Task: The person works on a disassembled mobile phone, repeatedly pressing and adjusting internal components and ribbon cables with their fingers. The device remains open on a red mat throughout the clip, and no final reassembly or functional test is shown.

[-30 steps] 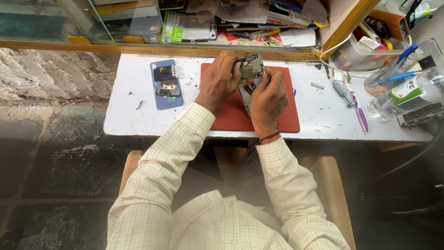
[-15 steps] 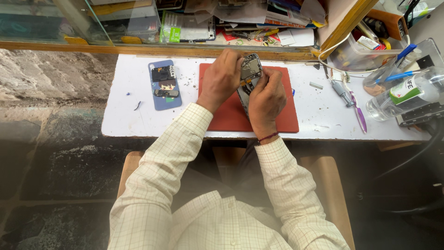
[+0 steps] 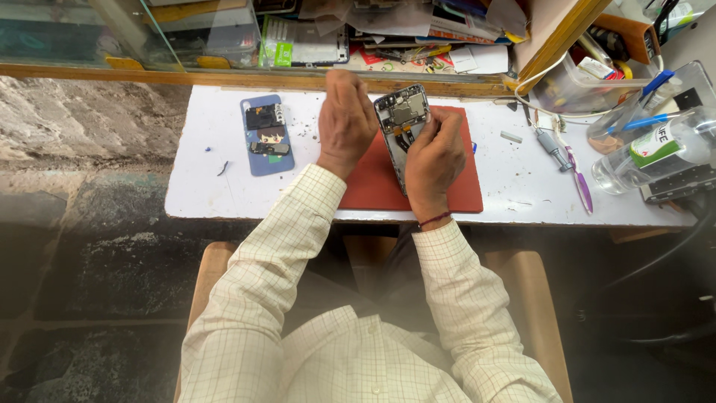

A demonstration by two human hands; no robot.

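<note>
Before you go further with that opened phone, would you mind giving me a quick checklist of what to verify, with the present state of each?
1. Opened phone held by right hand: ok.
2. Phone is above the red mat: ok.
3. Left hand is free of tools: cannot tell, palm hidden.
4. Blue back cover lies flat, clear of table edge: ok.
5. Screwdriver and purple tool lie right of the mat: ok.
6. Loose screws accounted for: cannot tell, too small.
</note>
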